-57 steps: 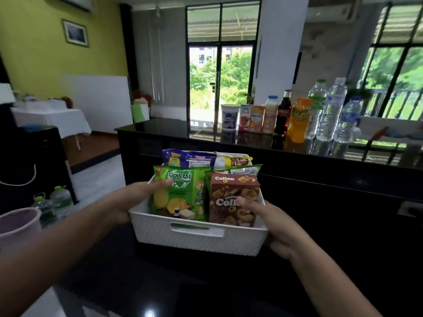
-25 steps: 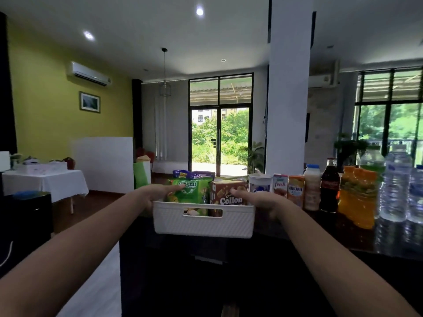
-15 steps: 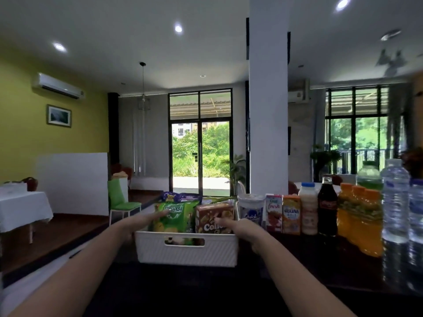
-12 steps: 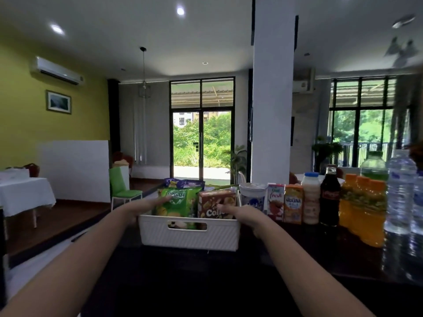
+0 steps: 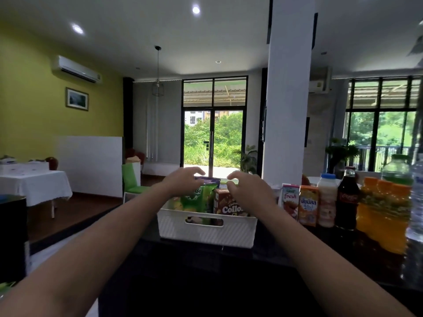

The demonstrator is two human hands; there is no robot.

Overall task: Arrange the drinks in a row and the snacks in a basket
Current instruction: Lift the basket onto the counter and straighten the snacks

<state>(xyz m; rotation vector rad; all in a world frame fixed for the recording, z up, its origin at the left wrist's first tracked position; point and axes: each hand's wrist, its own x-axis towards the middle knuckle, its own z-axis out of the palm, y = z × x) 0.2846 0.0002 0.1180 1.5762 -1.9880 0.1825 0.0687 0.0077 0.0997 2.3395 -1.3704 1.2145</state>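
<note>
A white basket (image 5: 206, 232) stands on the dark counter (image 5: 263, 271), left of the drinks. In it stand a green snack bag (image 5: 194, 200), a brown Collon box (image 5: 225, 205) and a blue packet (image 5: 209, 180) behind them. My left hand (image 5: 183, 180) and my right hand (image 5: 248, 187) hover just above the snacks, fingers loosely curled, holding nothing. To the right runs a row of drinks: a Fresh carton (image 5: 290, 201), an orange carton (image 5: 308, 208), a white bottle (image 5: 326, 200), a cola bottle (image 5: 347, 200), orange juice bottles (image 5: 384, 213) and water bottles (image 5: 415, 202).
A white pillar (image 5: 288, 99) rises behind the counter. To the left the floor drops away, with a green chair (image 5: 130, 179) and a white-clothed table (image 5: 34, 184). A dark object (image 5: 11, 236) stands at the left edge.
Both hands have let go of the basket's sides and risen above the snacks. The basket now rests on the counter beside the row of drinks.
</note>
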